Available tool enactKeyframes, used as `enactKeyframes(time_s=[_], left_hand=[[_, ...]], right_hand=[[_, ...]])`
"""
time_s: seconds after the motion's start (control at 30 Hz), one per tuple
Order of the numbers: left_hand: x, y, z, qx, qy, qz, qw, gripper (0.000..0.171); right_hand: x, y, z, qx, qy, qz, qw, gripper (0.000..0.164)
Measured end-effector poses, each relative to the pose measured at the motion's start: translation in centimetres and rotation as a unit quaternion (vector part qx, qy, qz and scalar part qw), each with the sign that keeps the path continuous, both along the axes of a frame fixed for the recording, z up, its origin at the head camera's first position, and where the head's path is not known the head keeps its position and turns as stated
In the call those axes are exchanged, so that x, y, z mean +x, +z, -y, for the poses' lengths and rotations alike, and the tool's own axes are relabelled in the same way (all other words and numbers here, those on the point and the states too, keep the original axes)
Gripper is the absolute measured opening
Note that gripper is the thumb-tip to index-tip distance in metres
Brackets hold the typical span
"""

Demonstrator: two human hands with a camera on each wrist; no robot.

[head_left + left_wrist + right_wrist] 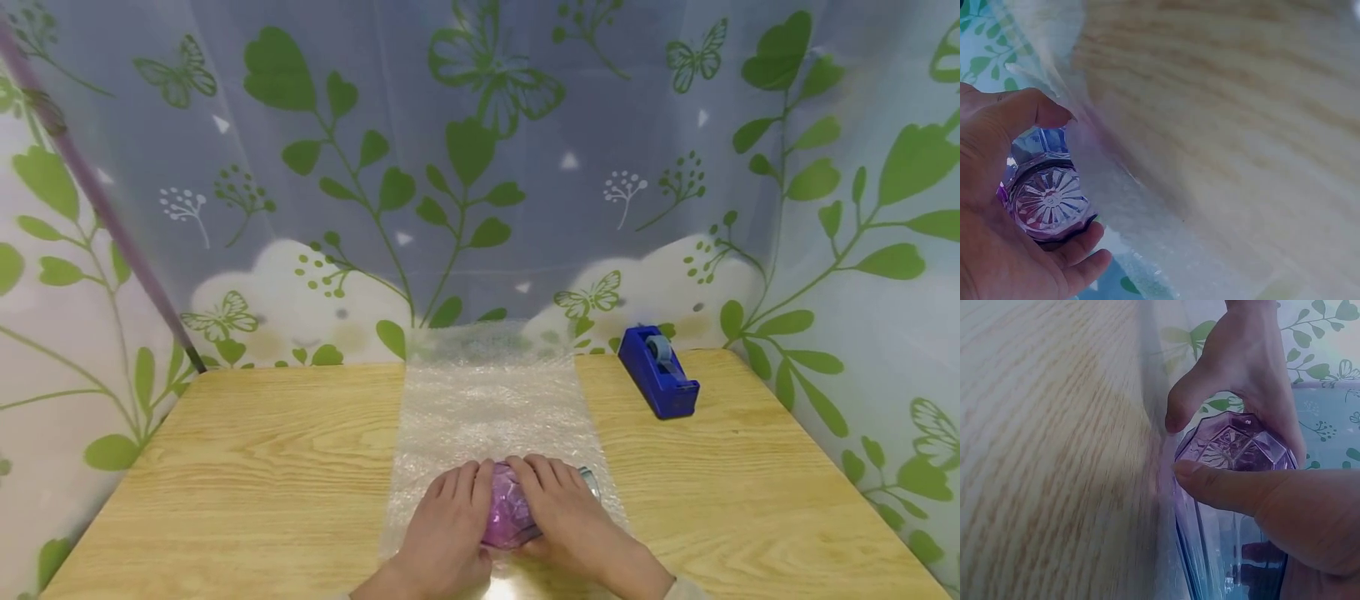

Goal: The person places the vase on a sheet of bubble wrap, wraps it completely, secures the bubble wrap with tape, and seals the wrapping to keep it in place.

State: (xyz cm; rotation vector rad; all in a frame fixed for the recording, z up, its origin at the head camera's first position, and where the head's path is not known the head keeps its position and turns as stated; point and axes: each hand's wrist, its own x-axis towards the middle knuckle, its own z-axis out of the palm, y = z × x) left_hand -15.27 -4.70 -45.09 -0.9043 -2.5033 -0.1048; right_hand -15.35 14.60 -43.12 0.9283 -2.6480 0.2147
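"Start closest to you. What are the hands doing?"

"With 12 o'clock straight ahead of the wearer, the left hand (450, 521) curls round one end of a faceted glass vessel (508, 507), and the right hand (570, 512) grips it farther along, fingers over the top. In the left wrist view the left thumb tip is right at the edge of a clear sheet."

"Which way does the vessel point?"

"It lies on its side at 6 o'clock, its long axis running crosswise. The purple base (1052, 199), cut with a starburst, faces roughly 9; the bluish rim (592, 482) shows past the right hand toward 3, tipped slightly to 2."

"Any writing?"

"Nothing I can read. The hands cover much of the glass, and marks on the things behind would be too small to make out."

"What's around it?"

"Bubble wrap (495, 408) lies beneath, a strip running up to 12, its far end against the curtain (510, 167). I can't tell whether a layer also covers the vessel. Bare wooden table (277, 450) shows on either side. Beyond the right hand, between 1 and 2, stands a blue tape dispenser (656, 379) with a roll of tape (660, 348), well apart from the hands. Farthest back, the curtain carries green leaves and butterflies."
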Motion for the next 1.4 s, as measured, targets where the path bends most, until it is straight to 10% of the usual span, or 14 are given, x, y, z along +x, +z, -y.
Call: enactKeyframes(time_s=[0.7,1.4], left_hand=[[-0.7,0.7,-0.2,-0.01,-0.008,0.001,0.9999,0.084],[-2.1,2.7,-0.4,-0.046,-0.011,0.096,0.9943,0.089]], right_hand=[[0.1,-0.4,-0.1,-0.024,-0.014,0.056,0.998,0.101],[-0.1,-2.2,1.0,-0.016,-0.063,-0.076,0.995,0.108]])
